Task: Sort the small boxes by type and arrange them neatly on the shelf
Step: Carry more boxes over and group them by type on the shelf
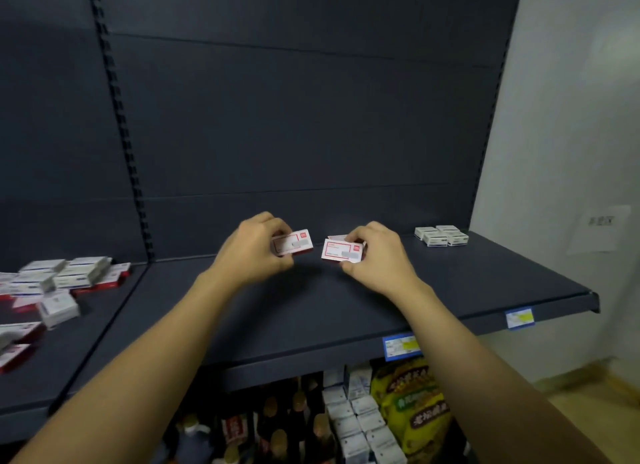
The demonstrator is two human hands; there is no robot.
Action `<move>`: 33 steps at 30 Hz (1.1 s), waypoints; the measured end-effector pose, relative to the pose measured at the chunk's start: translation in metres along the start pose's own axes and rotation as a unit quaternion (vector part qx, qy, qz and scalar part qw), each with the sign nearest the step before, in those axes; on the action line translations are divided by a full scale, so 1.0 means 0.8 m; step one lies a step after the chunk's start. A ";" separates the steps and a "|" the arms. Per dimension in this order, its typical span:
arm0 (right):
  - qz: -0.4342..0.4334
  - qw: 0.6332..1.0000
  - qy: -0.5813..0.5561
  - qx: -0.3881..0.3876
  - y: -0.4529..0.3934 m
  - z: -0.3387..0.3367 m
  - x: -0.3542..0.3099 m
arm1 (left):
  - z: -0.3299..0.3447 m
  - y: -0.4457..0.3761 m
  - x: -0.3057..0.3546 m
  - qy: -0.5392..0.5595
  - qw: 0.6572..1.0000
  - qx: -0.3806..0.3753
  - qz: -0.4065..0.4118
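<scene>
there, red-white boxes (292,243) in both hands

Blurred box pile (52,290), left-edge cut.

Two bare forearms are showing in the head view, running up from the lower corners to the left hand (254,247) and the right hand (375,255). No sleeve, cuff, watch, ring or glove is showing anywhere from the frame's edge to the fingers, and both wrists are showing uncovered just behind the hands. The fingernails near each hand's tips are looking short and plain, though the picture is blurring too much there to tell more
</scene>
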State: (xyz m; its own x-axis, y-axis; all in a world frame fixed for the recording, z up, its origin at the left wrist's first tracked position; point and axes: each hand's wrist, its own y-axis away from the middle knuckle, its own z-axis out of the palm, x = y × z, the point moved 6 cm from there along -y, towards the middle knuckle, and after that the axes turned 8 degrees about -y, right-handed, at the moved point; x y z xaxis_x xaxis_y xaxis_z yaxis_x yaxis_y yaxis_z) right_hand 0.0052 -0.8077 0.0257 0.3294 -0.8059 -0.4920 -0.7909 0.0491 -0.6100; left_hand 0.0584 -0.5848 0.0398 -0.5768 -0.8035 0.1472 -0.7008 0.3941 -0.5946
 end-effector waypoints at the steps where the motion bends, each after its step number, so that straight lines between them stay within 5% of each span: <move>1: -0.002 1.000 -0.002 -0.002 -0.007 0.000 0.012 | 0.007 -0.012 -0.002 -0.005 1.000 0.001 -0.001; 15: 0.011 0.999 -0.023 -0.036 -0.097 -0.006 0.151 | 0.101 -0.130 0.035 -0.004 1.000 -0.028 -0.014; 33: -0.073 0.983 -0.051 -0.159 -0.130 -0.016 0.253 | 0.167 -0.143 0.100 -0.054 0.989 -0.069 -0.116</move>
State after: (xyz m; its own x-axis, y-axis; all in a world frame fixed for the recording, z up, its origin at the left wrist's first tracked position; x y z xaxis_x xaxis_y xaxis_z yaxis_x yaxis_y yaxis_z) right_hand 0.1473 -0.9837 -0.0025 0.4884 -0.7270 -0.4827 -0.8473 -0.2628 -0.4616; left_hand 0.1484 -0.7539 0.0141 -0.3509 -0.9195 0.1769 -0.8642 0.2453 -0.4394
